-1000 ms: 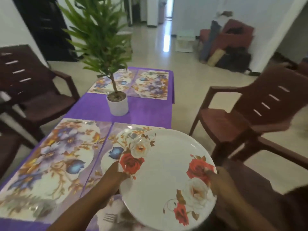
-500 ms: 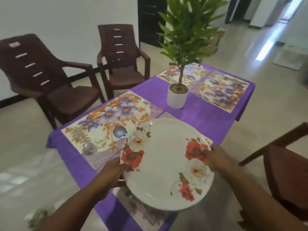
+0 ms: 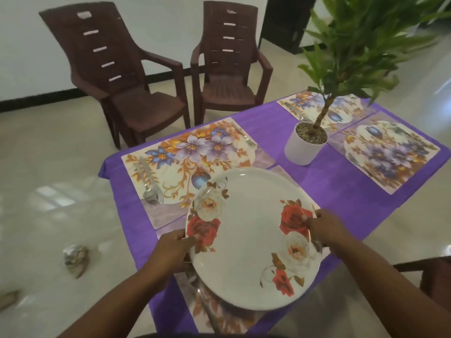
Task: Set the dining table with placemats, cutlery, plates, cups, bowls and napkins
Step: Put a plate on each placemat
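**Head view: rose-patterned plate held over the near placemat**

Head camera looks down on a large white plate [image 3: 251,242] printed with red and white roses, held at a slight tilt above the nearest placemat [image 3: 227,318], whose floral edge shows under its lower rim. The left hand [image 3: 174,250] grips the plate's left rim, thumb on top by a red rose. The right hand [image 3: 325,230] grips the right rim, fingers curled over the edge.

Just beyond lies a second placemat [image 3: 190,162] with a spoon [image 3: 149,181] on its left side and a fork [image 3: 245,137] on its right. A white potted plant [image 3: 306,145] stands mid-table on the purple tablecloth [image 3: 341,191], with two more placemats behind it. Two brown plastic chairs [image 3: 136,93] stand by the table's far-left side.
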